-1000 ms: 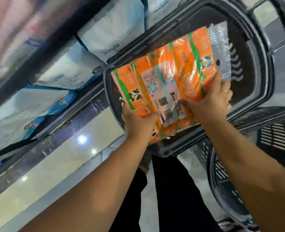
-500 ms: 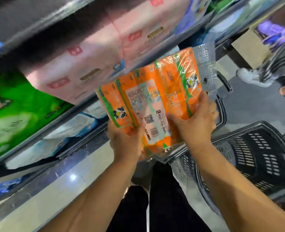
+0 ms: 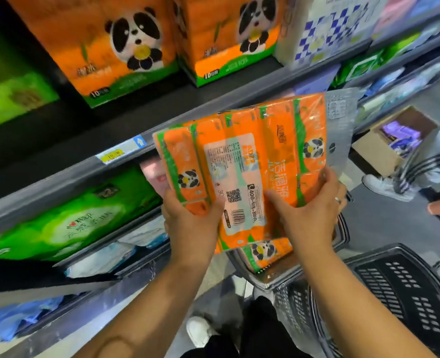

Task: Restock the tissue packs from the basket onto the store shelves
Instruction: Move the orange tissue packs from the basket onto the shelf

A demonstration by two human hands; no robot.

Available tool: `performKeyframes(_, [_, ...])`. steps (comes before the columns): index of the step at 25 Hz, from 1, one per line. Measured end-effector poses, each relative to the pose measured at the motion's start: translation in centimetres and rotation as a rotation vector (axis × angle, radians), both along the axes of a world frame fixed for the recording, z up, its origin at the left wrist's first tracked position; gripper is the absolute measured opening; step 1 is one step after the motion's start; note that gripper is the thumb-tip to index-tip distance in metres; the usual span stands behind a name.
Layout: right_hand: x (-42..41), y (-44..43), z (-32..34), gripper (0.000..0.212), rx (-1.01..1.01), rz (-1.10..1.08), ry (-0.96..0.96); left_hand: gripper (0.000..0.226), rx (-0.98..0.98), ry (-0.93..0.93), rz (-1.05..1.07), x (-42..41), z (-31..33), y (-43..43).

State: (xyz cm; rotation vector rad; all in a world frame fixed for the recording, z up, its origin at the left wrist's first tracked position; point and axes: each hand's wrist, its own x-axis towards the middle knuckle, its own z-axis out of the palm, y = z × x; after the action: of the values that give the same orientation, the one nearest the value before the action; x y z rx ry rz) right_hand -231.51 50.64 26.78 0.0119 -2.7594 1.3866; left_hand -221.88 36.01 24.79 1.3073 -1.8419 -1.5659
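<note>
Grey shelves (image 3: 58, 187) carry big orange panda packs (image 3: 115, 47) marked "10" above and a green pack (image 3: 71, 223) below. The orange tissue pack (image 3: 239, 161) is held up in front of the shelf edge. Its white label shows a QR code, a barcode and a number beginning "400-". A black basket (image 3: 399, 288) stands lower right. The left hand (image 3: 190, 223) grips the pack's lower left and the right hand (image 3: 309, 215) its lower right, thumbs on the face and fingers curled behind. The yellow price tag (image 3: 113, 153) is blurred.

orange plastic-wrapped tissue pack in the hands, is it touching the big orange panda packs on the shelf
Apart. Head view shows dark shelf board between the orange tissue pack and the big orange panda packs.
</note>
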Motion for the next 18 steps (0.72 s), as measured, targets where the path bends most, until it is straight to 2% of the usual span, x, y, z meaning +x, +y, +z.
performKeyframes(4, [-0.2,-2.6,4.6,0.104,-0.027,0.084,0.109,0.092,0.001,0.077,0.050,0.7,3.9,-2.3])
performKeyframes(10, [-2.4,-8.5,9.1,0.105,-0.022,0.281,0.285,0.068,-0.048,0.155,0.200,0.3,7.6,-6.8])
performKeyframes(18, [-5.8,-13.9,9.6,0.092,-0.028,0.428,0.362,0.055,-0.010,0.158,0.369,-1.3,7.2,-10.7])
